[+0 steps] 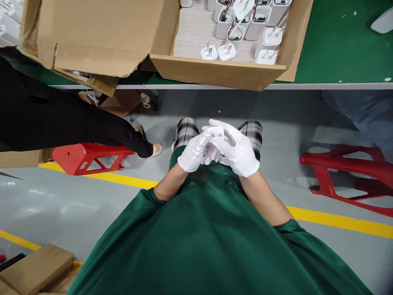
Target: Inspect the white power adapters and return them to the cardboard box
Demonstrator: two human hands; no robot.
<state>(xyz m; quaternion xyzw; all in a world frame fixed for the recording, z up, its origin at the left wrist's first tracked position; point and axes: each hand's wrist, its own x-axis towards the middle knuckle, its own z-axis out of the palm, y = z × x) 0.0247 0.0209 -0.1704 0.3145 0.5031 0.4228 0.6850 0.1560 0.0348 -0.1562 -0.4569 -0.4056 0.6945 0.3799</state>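
Note:
Both my hands wear white gloves and meet above my lap, below the bench edge. My left hand (196, 149) has its fingers closed round a small white charger piece (216, 132), whose end face shows between the gloves. From the other side, my right hand (238, 149) closes on the same piece with its thumb and fingers. Most of the piece is hidden by the gloves. In front of my hands, an open cardboard box (215, 71) on the bench holds several white charger housings (225, 28) and plug pieces with metal prongs (226, 51).
The green bench (340, 53) runs across the top. Another cardboard box (98, 37) stands at the left. A person in black trousers (76, 119) is by a red stool (73, 157). A second red stool (346, 168) is at the right, beside blue fabric (362, 110).

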